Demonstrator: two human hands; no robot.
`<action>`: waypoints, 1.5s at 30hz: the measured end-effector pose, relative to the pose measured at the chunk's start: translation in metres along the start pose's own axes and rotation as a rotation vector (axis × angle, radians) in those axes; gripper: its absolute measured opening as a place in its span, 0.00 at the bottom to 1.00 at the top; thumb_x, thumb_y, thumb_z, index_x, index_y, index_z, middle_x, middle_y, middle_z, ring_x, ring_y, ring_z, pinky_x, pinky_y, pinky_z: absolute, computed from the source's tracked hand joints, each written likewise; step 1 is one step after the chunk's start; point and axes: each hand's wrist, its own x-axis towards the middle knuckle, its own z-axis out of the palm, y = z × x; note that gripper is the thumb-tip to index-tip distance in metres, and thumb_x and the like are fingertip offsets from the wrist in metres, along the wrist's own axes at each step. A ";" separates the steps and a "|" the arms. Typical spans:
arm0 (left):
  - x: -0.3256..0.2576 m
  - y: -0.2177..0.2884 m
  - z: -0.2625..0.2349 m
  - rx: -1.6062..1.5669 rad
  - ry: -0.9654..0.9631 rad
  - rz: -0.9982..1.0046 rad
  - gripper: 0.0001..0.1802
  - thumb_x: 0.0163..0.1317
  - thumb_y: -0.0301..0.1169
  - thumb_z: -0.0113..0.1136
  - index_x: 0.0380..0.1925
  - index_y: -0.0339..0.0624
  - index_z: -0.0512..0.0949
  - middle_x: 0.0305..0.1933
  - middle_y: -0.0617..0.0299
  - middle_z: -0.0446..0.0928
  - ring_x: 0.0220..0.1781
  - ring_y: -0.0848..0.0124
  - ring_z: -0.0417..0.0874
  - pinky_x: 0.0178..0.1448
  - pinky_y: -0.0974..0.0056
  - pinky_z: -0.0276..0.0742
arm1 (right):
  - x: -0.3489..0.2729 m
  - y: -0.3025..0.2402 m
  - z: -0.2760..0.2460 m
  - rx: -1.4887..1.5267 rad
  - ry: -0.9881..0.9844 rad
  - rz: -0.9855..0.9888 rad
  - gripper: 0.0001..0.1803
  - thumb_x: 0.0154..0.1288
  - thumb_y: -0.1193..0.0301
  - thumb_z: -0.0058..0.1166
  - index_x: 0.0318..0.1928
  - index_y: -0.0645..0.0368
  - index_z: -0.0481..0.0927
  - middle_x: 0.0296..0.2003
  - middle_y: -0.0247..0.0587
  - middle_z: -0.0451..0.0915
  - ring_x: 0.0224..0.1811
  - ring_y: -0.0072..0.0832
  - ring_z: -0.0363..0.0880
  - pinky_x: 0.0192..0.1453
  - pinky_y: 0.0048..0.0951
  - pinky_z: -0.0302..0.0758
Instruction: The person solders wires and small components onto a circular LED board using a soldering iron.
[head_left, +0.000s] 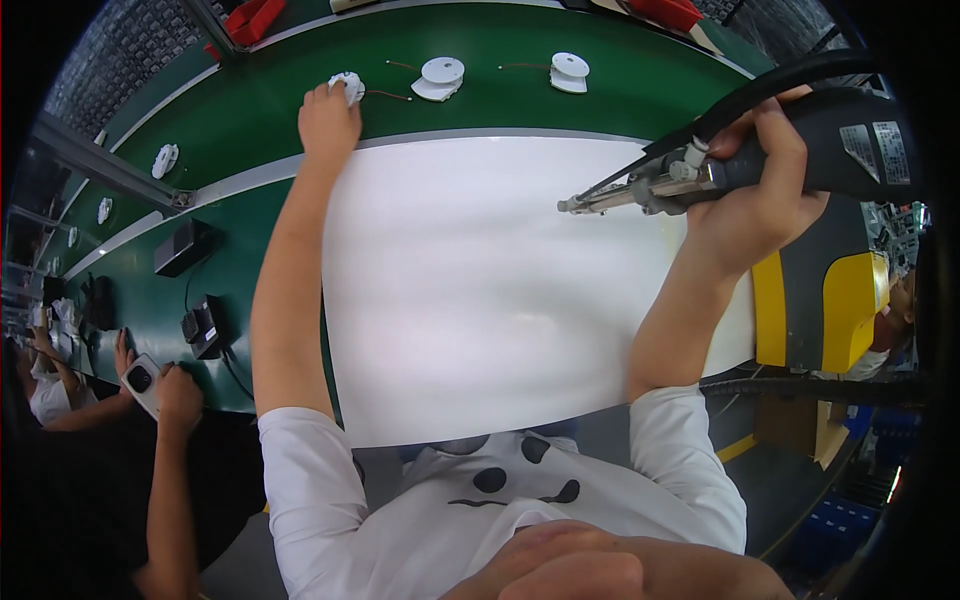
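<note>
My left hand (328, 128) reaches across to the green belt, its fingers closed on a small white plastic part (348, 86) with a thin reddish wire trailing right; the fingers hide part of it. Raised over the right side of the white work surface (480, 270), my right hand (765, 190) wraps round a black powered screwdriver (830, 140). Its metal nose points left, held above the surface, and a black hose runs along it. Two similar white parts, a nearer one (440, 78) and one farther right (569, 72), rest on the belt with wires.
More white parts, one of them (165, 160), lie on the belt at left. Black devices (205, 325) with cables stand on the left table, where another person's hands hold a phone (142, 382). A yellow and black machine (855, 310) is at right; red bins (255, 20) are behind.
</note>
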 end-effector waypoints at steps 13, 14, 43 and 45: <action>-0.118 0.112 -0.113 -1.437 -0.688 -0.763 0.17 0.68 0.30 0.67 0.52 0.34 0.75 0.33 0.58 0.86 0.33 0.73 0.87 0.38 0.69 0.81 | -0.008 0.024 -0.006 -0.051 -0.123 -0.189 0.10 0.73 0.77 0.51 0.46 0.66 0.84 0.27 0.42 0.82 0.22 0.21 0.77 0.27 0.19 0.74; -0.119 0.121 -0.126 -1.443 -0.707 -0.757 0.17 0.68 0.30 0.67 0.52 0.34 0.75 0.33 0.58 0.86 0.33 0.73 0.87 0.38 0.69 0.81 | -0.008 0.026 -0.008 -0.069 -0.118 -0.186 0.10 0.73 0.77 0.51 0.46 0.66 0.84 0.27 0.42 0.82 0.22 0.21 0.77 0.27 0.19 0.74; -0.148 0.150 -0.147 -0.488 -0.169 0.655 0.30 0.59 0.38 0.73 0.63 0.49 0.80 0.51 0.56 0.79 0.54 0.61 0.83 0.47 0.62 0.81 | -0.030 -0.030 0.050 0.030 -0.001 0.295 0.09 0.67 0.75 0.53 0.43 0.70 0.75 0.18 0.38 0.73 0.13 0.21 0.69 0.19 0.22 0.68; -0.148 0.149 -0.147 -0.480 -0.173 0.658 0.30 0.59 0.39 0.73 0.62 0.49 0.80 0.51 0.57 0.79 0.53 0.62 0.83 0.45 0.63 0.81 | -0.030 -0.026 0.053 0.066 0.010 0.287 0.09 0.68 0.74 0.54 0.42 0.69 0.75 0.17 0.37 0.73 0.13 0.21 0.68 0.19 0.21 0.68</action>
